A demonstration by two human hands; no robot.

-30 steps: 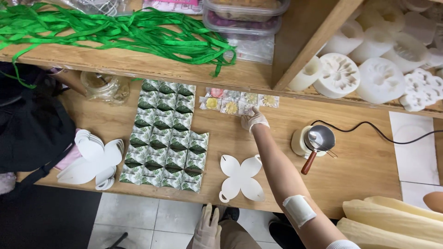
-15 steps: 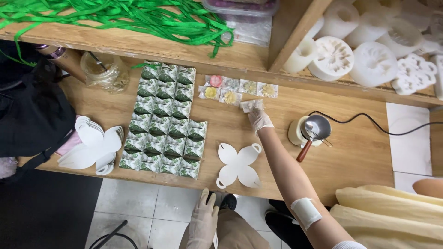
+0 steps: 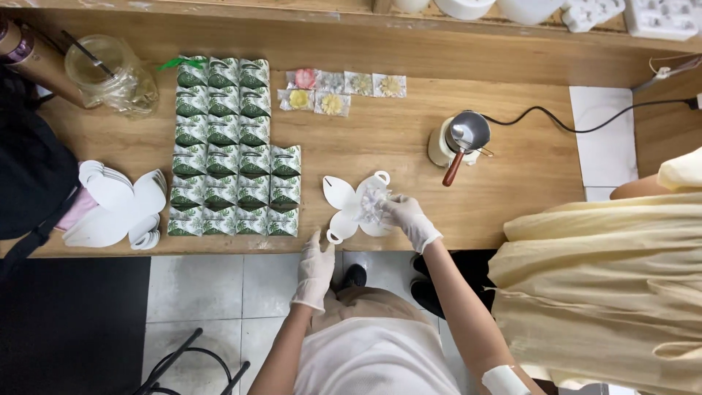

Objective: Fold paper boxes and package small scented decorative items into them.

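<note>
My right hand (image 3: 408,217), in a white glove, holds a small clear packet with a white flower piece (image 3: 372,202) over the middle of a flat white petal-shaped box blank (image 3: 338,194) lying near the table's front edge. My left hand (image 3: 316,269), also gloved, hangs open just below the table edge, close to the blank's lower handle, holding nothing. Several more small packets with flower pieces (image 3: 333,88) lie in a row at the back of the wooden table (image 3: 395,146).
Green-and-white folded boxes (image 3: 230,146) fill a block left of the blank. A stack of white blanks (image 3: 117,208) lies at far left. A small melting pot with ladle (image 3: 461,139) and cord stands right. A person in pale yellow (image 3: 599,285) stands at right.
My right hand has come back from the row of flower packets at the rear to the white blank, now carrying one packet. The view has tilted down toward the table edge.
</note>
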